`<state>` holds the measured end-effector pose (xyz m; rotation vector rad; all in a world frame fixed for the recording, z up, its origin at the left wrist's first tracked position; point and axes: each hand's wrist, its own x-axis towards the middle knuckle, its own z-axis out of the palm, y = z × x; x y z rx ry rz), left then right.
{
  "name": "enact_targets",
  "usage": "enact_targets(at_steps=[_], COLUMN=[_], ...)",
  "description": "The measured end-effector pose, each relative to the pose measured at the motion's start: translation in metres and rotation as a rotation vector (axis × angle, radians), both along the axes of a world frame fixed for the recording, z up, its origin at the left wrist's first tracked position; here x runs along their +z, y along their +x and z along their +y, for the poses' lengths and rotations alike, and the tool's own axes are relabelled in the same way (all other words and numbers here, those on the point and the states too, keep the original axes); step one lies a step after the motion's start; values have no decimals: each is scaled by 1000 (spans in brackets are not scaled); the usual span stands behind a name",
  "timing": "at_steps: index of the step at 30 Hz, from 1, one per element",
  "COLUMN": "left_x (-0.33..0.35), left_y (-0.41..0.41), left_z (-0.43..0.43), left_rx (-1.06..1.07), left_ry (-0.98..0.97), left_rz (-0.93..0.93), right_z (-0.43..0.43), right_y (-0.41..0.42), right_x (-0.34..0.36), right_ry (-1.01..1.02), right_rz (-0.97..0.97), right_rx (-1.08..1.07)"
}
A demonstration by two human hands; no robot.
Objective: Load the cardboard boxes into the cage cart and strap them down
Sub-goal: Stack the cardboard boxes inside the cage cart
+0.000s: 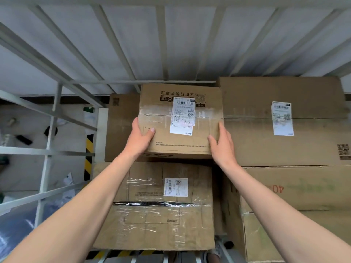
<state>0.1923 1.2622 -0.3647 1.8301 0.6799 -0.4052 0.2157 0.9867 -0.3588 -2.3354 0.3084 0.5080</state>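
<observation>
A small cardboard box (161,114) with a white shipping label and clear tape sits high in the middle of the cage cart (57,118). My left hand (139,138) grips its near left corner. My right hand (223,145) presses its near right side. Below it lies a taped box (148,221) with a black strip across its top. A big flat box (247,111) with a label rests to the right. Another large box (313,188) with red print sits under that one. A brown box (121,126) stands behind on the left.
Grey metal bars form the cart's back (161,44) and left side. A yellow-black striped post (88,154) stands left of the boxes. Beyond the left bars, small items and papers (68,179) lie on the floor. A shoe (216,251) shows at the bottom.
</observation>
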Motion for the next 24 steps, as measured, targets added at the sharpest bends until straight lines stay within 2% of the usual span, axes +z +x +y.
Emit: enact_targets(at_steps=[6, 15, 18, 21, 24], left_x=[-26, -32, -20, 2, 43], left_y=[-25, -14, -10, -15, -24], left_z=[3, 6, -1, -15, -39], left_rx=[-47, -105, -93, -122, -232], left_ry=[10, 72, 157, 277, 304], left_rz=[159, 225, 269, 236, 135], right_z=[13, 17, 18, 12, -1], right_y=[-22, -24, -19, -22, -35], right_x=[-11, -14, -5, 15, 47], right_ry=[-180, -256, -246, -179, -150], right_rz=[62, 142, 213, 254, 199], right_rx=[102, 129, 130, 112, 106])
